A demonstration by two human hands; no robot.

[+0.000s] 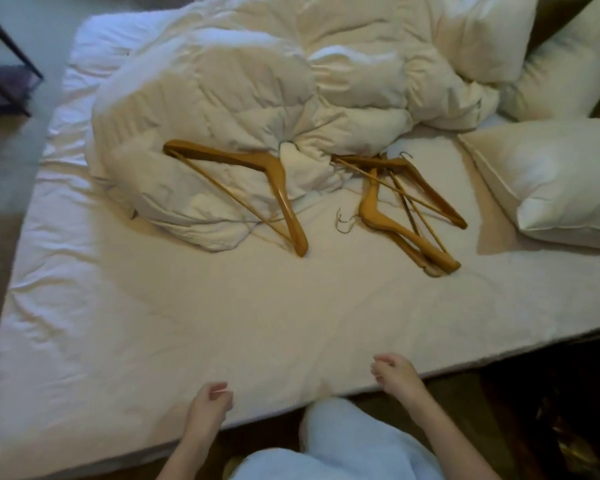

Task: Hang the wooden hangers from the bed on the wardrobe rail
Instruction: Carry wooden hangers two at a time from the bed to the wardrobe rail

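My left hand [210, 398] and right hand [394, 372]: both loosely curled, holding nothing, at the near edge of the bed [222, 323]. Beyond them:
- one angular wooden hanger [281, 188], half on the rumpled white duvet [257, 81]
- a tangled hanger pile [395, 230] on the sheet beside it
- a plump pillow [551, 178] near the pile's right

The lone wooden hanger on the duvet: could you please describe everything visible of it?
The lone wooden hanger is honey-coloured wood: two broad arms meeting at a wide angle, a thin crossbar joining their ends, and a small metal hook at the apex. It lies with one end up on the crumpled white duvet and the other down on the bed sheet. It is apart from the hanger pile further right in view; nothing else touches it.
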